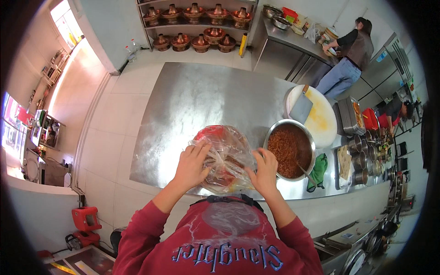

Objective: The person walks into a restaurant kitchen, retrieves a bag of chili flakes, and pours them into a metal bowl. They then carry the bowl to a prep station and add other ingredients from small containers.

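A clear plastic bag (pixel 237 141) is bunched over a rounded load at the near edge of the steel table, right in front of me. Red shows through its far side (pixel 211 130), and the contents are blurred by the folds. My left hand (pixel 192 166) grips the bag's left side, fingers over the top and thumb towards the middle. At its right side is my right hand (pixel 264 170), with bent fingers and thumb against the plastic; whether they pinch it is unclear. Beside that hand stands a steel bowl (pixel 312 151) of dark red-brown chopped sauce (pixel 287 147), a ladle handle (pixel 307 176) leaning out.
A cleaver (pixel 301 109) lies on a round white cutting board (pixel 325 118). Right of the bowl are a green cloth (pixel 321 168), a tray (pixel 343 166) and several steel pots (pixel 359 160). A person (pixel 355 51) works at the back counter (pixel 292 43); another person (pixel 395 111) is farther right. Copper hot pots (pixel 194 13) fill a rack.
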Tool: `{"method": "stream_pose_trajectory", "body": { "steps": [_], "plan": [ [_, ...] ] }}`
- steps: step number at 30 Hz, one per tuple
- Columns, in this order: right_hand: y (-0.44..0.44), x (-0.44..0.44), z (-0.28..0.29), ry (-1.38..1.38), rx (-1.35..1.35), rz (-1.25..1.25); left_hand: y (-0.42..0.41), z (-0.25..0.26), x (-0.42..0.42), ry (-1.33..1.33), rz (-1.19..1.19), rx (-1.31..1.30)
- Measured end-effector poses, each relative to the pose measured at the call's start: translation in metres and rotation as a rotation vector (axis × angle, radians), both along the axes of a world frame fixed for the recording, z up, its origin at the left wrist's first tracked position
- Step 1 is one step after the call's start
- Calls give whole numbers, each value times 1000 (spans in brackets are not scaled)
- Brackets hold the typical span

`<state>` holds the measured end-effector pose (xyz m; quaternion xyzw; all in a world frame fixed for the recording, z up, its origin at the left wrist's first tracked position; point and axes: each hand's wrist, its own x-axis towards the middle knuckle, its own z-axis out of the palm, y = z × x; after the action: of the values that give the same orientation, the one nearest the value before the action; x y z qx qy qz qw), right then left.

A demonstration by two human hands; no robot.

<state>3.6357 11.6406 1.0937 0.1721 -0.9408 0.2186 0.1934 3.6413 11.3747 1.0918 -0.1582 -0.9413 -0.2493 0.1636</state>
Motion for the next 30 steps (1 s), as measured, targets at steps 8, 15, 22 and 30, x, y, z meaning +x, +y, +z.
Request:
{"method": "stream_pose_trajectory", "body": {
  "steps": [8,15,22,30],
  "plan": [
    [-55,-30,3,-832,-837,238,-14,-9,-8,-151,91,307],
    [-121,7,-7,-1088,-1195,339,-23,24,-19,-564,-117,846],
    [-64,51,113,-1022,-1201,208,7,13,25,-275,-436,292],
    [33,179,185,-711,-1110,561,130,-71,91,-490,-665,241]
  ]
}}
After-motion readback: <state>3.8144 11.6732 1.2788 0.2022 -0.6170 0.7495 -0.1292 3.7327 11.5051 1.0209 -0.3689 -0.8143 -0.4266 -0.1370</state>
